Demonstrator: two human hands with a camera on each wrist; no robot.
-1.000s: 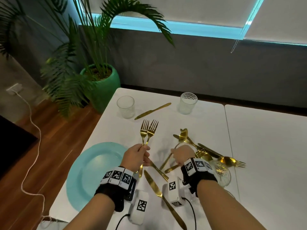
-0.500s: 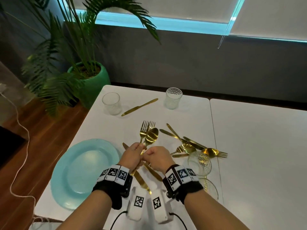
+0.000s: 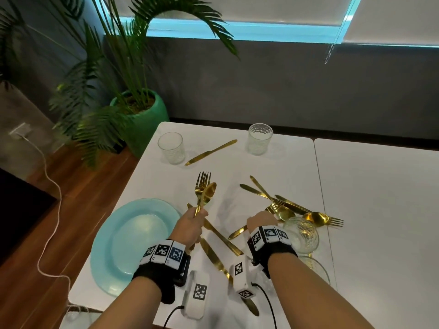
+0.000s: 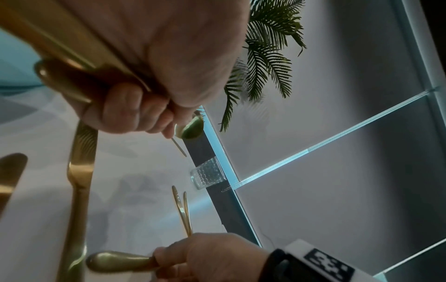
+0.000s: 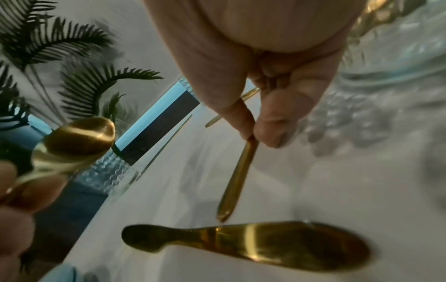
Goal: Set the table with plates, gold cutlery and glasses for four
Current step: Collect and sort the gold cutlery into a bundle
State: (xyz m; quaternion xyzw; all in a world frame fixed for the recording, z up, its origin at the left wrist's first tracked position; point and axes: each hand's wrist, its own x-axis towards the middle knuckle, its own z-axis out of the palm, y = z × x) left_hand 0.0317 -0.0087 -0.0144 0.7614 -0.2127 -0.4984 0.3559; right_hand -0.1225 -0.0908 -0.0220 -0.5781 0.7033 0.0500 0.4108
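Above the table point(image 3: 297, 167), left hand point(image 3: 190, 225) grips two forks point(image 3: 202, 184), one spoon point(image 3: 208, 194); right hand point(image 3: 261, 220) pinches one handle point(image 5: 237, 179).

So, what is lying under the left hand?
Under the left hand, two gold knives lie on the white table. The hand and wrist cover parts of both; anything else beneath cannot be seen.

grey wall point(image 3: 285, 86), wood floor point(image 3: 78, 200) (potted palm point(image 3: 140, 110))

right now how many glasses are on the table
4: far-left glass, far-right glass, a near glass by the right wrist, and a fourth glass partly hidden behind that forearm.
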